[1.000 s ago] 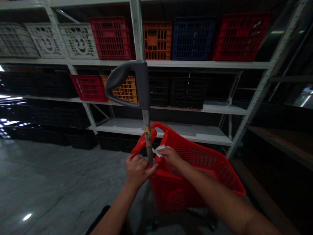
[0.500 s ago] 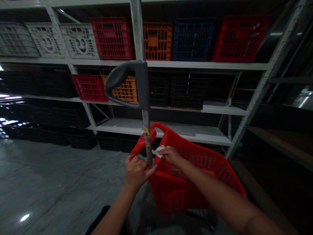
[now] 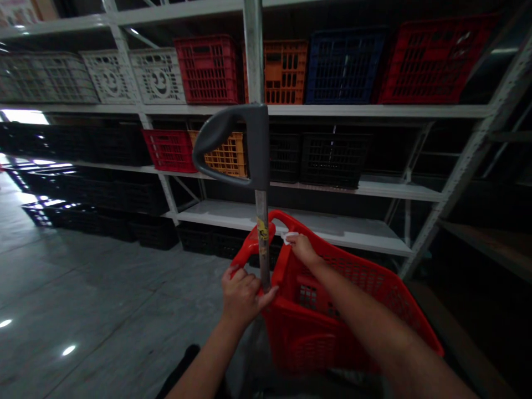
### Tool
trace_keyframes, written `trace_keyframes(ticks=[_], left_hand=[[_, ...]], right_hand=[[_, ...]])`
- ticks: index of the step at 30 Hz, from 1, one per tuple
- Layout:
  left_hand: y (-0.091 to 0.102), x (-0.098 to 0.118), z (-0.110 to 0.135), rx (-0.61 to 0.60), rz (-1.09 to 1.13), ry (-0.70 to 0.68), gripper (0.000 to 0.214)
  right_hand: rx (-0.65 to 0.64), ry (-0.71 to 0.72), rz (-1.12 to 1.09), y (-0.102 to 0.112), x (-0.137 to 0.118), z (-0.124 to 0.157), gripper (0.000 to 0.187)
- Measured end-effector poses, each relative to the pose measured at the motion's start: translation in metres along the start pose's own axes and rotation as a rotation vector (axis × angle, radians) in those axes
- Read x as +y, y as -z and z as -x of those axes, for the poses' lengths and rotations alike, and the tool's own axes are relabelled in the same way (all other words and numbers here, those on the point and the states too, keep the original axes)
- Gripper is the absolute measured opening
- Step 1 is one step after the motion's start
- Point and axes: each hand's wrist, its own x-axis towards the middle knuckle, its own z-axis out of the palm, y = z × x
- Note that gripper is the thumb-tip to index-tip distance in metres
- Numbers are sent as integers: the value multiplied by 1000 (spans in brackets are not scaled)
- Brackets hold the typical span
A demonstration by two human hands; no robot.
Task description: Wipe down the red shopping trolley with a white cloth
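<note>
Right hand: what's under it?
White material sticks out past the right hand, near the upper edge of the red cart. The hand hides the material's remainder and any cart surface beneath.

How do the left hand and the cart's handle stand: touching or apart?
Touching. The head view shows the left hand curled over the red handle, which runs in beneath it with no gap visible.
</note>
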Motion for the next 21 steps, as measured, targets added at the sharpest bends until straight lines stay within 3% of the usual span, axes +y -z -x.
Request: trace_keyframes(ticks=[8,13,21], left_hand=[[-5,-4,-4,-22,-10,-19,29],[-6,-7,-6,-47,-41,-25,28],[-10,-11,-8,-51,-61,-26,33]], right_hand=[[-76,73,-88,-7,-48,76,38],[2,42,-202,1,-75,108,38],[144,-48,27,16,-69,159,42]])
